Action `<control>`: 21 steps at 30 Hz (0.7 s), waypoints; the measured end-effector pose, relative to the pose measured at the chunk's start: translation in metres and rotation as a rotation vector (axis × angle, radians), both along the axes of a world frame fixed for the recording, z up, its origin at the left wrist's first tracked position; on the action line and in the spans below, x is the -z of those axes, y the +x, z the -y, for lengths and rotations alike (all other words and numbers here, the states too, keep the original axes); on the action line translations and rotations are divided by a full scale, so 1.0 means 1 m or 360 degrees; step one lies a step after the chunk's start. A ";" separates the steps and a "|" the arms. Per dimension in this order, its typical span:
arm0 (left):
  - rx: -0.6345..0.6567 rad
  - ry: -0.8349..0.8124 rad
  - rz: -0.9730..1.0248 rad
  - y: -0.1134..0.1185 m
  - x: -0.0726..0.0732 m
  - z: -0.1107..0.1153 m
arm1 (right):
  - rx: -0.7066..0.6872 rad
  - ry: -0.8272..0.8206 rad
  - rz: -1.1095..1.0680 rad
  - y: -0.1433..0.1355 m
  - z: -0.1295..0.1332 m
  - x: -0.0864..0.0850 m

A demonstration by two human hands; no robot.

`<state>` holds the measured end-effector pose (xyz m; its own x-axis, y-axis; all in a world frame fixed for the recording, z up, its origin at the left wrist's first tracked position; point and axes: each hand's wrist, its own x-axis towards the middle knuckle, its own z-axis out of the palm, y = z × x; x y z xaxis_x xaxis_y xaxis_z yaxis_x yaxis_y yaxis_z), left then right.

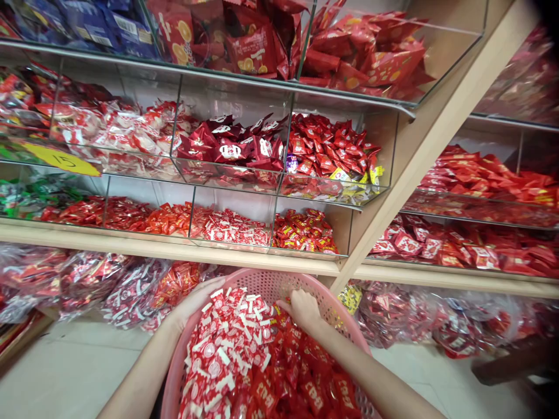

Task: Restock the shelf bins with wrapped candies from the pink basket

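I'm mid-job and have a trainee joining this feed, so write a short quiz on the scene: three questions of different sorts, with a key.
1. True or false: the left hand is at the side of the pink basket.
2. Which number is on the yellow tag? A) 50 B) 15 C) 38
3. Fill in: in the basket, the red-and-white packets lie mainly to the ____ of the red packets, as pictured.

Key: 1 true; 2 B; 3 left.
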<state>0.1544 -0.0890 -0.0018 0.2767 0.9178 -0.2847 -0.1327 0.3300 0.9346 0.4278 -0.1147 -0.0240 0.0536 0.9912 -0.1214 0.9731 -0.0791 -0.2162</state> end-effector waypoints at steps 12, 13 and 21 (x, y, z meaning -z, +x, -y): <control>0.0044 0.0013 0.0057 0.002 -0.006 0.003 | 0.0152 -0.0179 -0.0253 -0.028 -0.014 0.026; 0.0052 0.0020 0.0051 0.002 -0.006 0.003 | 0.0167 -0.0184 -0.0265 -0.030 -0.016 0.028; 0.0032 -0.0049 0.0111 0.002 -0.006 0.004 | 0.0297 -0.0171 -0.0464 -0.032 -0.023 0.039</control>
<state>0.1560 -0.0925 0.0042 0.3151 0.9031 -0.2918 -0.1906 0.3614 0.9127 0.3955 -0.0917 -0.0635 0.1800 0.9483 -0.2614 0.8386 -0.2868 -0.4631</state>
